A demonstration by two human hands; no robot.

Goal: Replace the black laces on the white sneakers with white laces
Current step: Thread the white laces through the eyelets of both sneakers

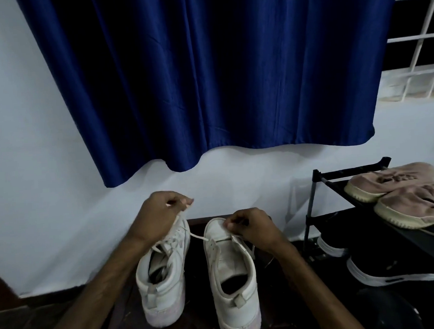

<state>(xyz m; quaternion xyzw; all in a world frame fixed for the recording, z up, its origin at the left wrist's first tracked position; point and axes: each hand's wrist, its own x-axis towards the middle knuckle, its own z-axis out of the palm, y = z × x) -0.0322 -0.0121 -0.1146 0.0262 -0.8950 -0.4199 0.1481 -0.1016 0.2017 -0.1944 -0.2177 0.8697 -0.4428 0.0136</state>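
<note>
- Two smooth white high-sided sneakers stand heels toward the camera on the dark floor, left of the black tube-frame shoe rack: the right sneaker nearer it, the left sneaker farther.
- The left hand, farthest from the rack, is raised, its curled fingers pinching the flat white lace.
- The right hand, fingers curled, pinches the lace over the right sneaker's eyelets.
- Knitted beige shoes with ribbed soles lie on the rack.

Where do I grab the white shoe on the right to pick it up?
Grab the right sneaker by its heel rim, coming from above on the near side. The heel faces you, the mouth gapes open for fingers, and the right hand is busy with the white lace at the front.
</note>
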